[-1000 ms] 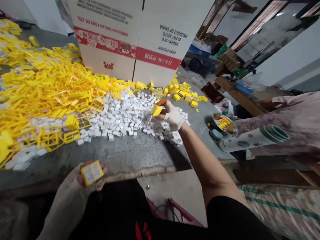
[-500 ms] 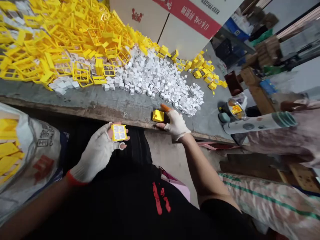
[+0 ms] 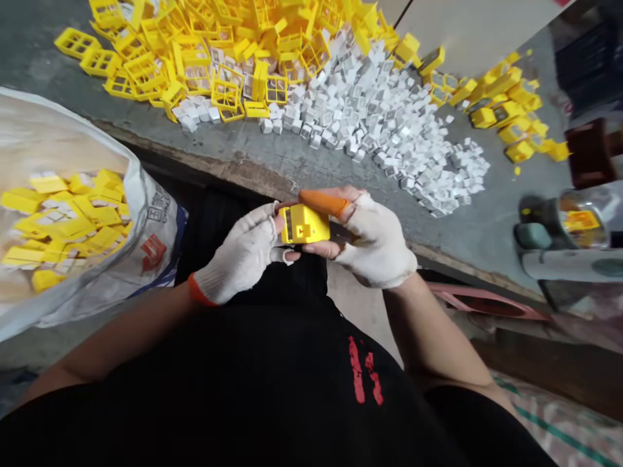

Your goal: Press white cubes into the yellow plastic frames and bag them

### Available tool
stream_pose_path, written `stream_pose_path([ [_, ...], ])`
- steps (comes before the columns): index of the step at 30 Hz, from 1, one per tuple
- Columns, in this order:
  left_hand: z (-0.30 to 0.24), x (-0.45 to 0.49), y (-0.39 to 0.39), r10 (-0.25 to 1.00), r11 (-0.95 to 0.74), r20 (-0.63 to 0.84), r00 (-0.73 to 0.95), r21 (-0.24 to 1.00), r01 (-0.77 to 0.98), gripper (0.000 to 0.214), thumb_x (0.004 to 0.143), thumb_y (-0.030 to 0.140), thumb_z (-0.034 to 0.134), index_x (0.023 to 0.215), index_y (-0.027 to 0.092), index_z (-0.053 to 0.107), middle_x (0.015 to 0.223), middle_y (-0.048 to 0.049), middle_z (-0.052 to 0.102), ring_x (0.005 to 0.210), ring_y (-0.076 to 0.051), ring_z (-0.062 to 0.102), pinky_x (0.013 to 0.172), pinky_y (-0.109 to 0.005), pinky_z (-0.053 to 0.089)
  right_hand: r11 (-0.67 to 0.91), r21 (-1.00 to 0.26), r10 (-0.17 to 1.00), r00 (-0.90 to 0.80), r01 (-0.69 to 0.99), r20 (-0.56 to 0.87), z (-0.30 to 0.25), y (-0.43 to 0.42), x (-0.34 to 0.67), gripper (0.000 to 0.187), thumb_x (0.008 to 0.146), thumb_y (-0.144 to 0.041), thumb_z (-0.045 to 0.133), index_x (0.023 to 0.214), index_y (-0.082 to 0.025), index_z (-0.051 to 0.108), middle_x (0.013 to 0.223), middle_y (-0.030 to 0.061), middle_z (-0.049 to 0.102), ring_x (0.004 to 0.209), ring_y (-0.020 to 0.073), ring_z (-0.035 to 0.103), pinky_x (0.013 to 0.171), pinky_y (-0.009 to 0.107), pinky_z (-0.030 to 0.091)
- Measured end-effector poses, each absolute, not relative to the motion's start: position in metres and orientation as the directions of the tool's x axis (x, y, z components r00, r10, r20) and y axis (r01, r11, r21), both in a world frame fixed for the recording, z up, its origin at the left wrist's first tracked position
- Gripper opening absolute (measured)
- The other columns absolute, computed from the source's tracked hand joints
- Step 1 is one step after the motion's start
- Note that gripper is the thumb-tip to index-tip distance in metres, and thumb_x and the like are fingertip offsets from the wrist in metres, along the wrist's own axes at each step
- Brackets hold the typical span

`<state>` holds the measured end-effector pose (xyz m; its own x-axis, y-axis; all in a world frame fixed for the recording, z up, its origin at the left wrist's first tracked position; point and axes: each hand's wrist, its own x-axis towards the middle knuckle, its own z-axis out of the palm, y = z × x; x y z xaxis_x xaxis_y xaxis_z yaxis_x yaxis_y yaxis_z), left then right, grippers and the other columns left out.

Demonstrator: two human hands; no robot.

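Observation:
Both my hands wear white fingerless gloves and meet over my lap, just below the table edge. My left hand (image 3: 246, 253) and my right hand (image 3: 372, 240) both close on a small yellow plastic box (image 3: 304, 225) held between them. An orange cover sits on my right forefinger (image 3: 324, 202), lying over the top of the box. Whether a second yellow piece is pressed against the box I cannot make out.
The grey table (image 3: 292, 159) carries a heap of yellow plastic frames (image 3: 204, 52), a pile of small white cubes (image 3: 384, 123) and some yellow boxes (image 3: 511, 110). A white sack (image 3: 97, 214) of yellow boxes stands at my left. A metal bowl (image 3: 579, 220) and a white tube (image 3: 569, 264) lie at right.
My right hand came back from the table with a yellow box and met my left hand, which held a yellow piece, over my lap. The view tilted downward.

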<state>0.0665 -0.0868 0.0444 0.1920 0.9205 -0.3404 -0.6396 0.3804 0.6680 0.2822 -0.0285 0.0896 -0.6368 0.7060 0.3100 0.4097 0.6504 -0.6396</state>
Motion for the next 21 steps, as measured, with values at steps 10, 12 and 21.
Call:
stream_pose_path([
  [10,0.047,0.067,-0.093,0.926,0.378,-0.311,0.216,0.741,-0.554,0.034,0.094,0.043,0.083,0.118,0.019,0.076,0.112,-0.0106,0.082,0.098,-0.027,0.08,0.073,-0.033,0.064,0.706,-0.568,0.666,-0.669,0.423,0.33,0.076,-0.029,0.283,0.059,0.101,-0.071,0.072,0.148,-0.036,0.074,0.133,0.0086,0.08,0.114,0.0328,0.075,0.101,0.051,0.059],
  [12,0.046,0.062,-0.094,0.953,0.298,-0.232,0.196,0.843,-0.449,0.039,0.098,0.046,0.079,0.124,0.018,0.077,0.117,-0.0114,0.081,0.103,-0.028,0.078,0.08,-0.036,0.064,0.749,-0.502,0.64,-0.668,0.432,0.379,0.067,-0.036,0.276,0.053,0.103,-0.066,0.071,0.146,-0.035,0.075,0.133,0.01,0.081,0.115,0.033,0.075,0.099,0.051,0.058],
  [21,0.066,0.044,-0.098,0.997,-0.067,0.058,0.044,0.97,0.232,0.032,0.093,0.026,0.076,0.125,0.021,0.078,0.114,-0.0063,0.078,0.101,-0.024,0.074,0.089,-0.033,0.061,0.331,-0.922,0.876,-0.429,0.202,0.22,0.052,-0.046,0.255,0.068,0.088,-0.076,0.084,0.139,-0.031,0.076,0.13,0.0091,0.079,0.121,0.0319,0.074,0.11,0.051,0.059],
])
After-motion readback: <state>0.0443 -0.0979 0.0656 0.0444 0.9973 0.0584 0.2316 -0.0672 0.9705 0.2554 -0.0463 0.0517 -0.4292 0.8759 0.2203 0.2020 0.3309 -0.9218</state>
